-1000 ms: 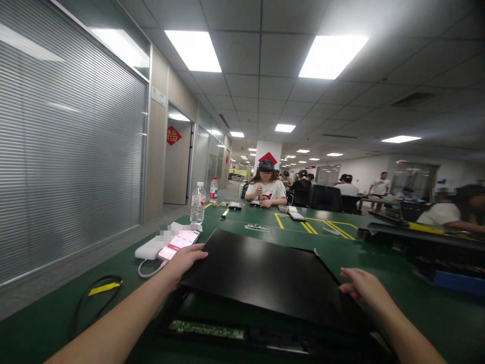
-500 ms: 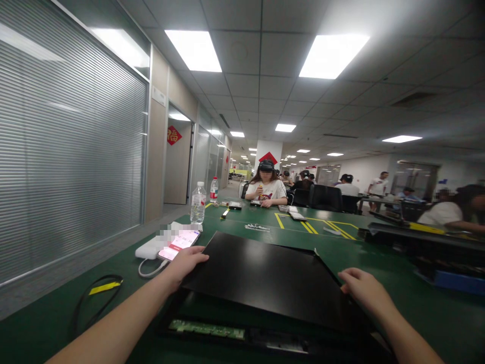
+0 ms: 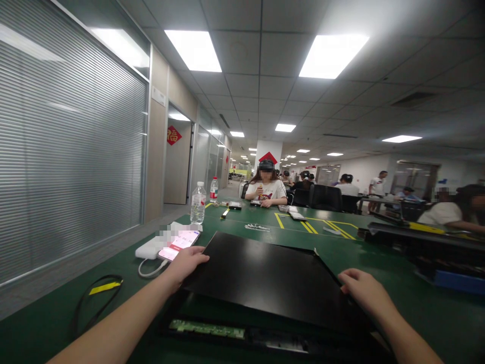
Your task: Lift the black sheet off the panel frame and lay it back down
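A large flat black panel lies tilted over a dark frame with a green circuit strip along its near edge, on the green table. My left hand grips the panel's left edge, fingers curled over it. My right hand holds the panel's right edge, fingers bent around it.
A phone with a lit screen rests on a white power bank left of the panel. A black strap lies near the left table edge. Two water bottles stand farther back. People sit at the far end and right.
My right hand has slid a little toward the panel's edge and closed on it. The panel and left hand have barely moved.
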Tool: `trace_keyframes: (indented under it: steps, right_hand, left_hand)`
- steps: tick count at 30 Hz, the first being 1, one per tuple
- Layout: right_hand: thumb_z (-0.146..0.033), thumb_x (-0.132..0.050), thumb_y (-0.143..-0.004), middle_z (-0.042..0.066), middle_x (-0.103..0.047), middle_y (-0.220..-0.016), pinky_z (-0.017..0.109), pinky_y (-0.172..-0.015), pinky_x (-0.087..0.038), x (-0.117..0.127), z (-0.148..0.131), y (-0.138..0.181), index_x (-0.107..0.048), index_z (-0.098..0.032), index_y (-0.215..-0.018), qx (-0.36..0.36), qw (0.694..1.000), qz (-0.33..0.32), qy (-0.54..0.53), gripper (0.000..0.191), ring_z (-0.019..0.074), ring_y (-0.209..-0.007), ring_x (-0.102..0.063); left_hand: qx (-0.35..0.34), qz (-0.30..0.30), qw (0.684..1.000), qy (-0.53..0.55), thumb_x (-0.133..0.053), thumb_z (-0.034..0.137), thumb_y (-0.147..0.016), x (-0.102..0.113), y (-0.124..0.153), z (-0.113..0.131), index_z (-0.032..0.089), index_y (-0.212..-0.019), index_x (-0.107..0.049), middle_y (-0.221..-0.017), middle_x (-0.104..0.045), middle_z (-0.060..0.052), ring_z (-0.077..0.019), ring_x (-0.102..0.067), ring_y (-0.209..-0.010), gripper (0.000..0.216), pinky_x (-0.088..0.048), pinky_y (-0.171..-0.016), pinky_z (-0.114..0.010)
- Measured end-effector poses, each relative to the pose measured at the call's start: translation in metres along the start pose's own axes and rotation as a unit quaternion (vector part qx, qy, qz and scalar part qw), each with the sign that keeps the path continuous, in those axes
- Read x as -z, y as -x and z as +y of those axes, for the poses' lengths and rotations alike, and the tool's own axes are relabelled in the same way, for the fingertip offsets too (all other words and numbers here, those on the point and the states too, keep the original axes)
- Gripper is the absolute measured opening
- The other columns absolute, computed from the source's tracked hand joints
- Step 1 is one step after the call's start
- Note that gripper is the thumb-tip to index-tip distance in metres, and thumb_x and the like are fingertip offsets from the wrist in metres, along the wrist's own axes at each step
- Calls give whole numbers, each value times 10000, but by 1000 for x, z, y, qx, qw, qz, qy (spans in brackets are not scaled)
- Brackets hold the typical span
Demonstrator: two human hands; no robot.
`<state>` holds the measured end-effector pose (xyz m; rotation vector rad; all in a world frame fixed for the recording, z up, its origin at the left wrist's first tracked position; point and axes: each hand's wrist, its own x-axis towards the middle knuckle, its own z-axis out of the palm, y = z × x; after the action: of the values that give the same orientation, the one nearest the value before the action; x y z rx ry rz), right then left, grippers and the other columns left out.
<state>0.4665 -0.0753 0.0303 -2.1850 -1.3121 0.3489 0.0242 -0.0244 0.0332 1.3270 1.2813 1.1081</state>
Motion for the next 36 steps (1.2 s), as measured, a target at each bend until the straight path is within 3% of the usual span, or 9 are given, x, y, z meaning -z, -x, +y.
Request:
trace_keyframes:
  steps: [21, 36]
  right_hand:
    - [-381, -481, -684, 23, -676, -689, 286, -568, -394, -6, 8, -5, -647, -238, -738, 8, 1000, 0, 20, 226, 201, -665, -607]
    - [-381, -480, -675, 27, -686, -714, 299, -596, -386, -3, 7, -4, -643, -232, -748, -2, 1000, -5, 18, 232, 214, -699, -604]
  left_hand:
    - [-24, -8, 999, -25, -589, 211, -602, 2, -5, -9, 157, -817, -677, -695, -717, -27, -218, -665, -670, 238, -490, -625, -277]
    - [-30, 2, 1000, -8, -587, 184, -587, -5, 4, -1, 160, -779, -674, -689, -719, -30, -224, -665, -680, 212, -504, -648, -287]
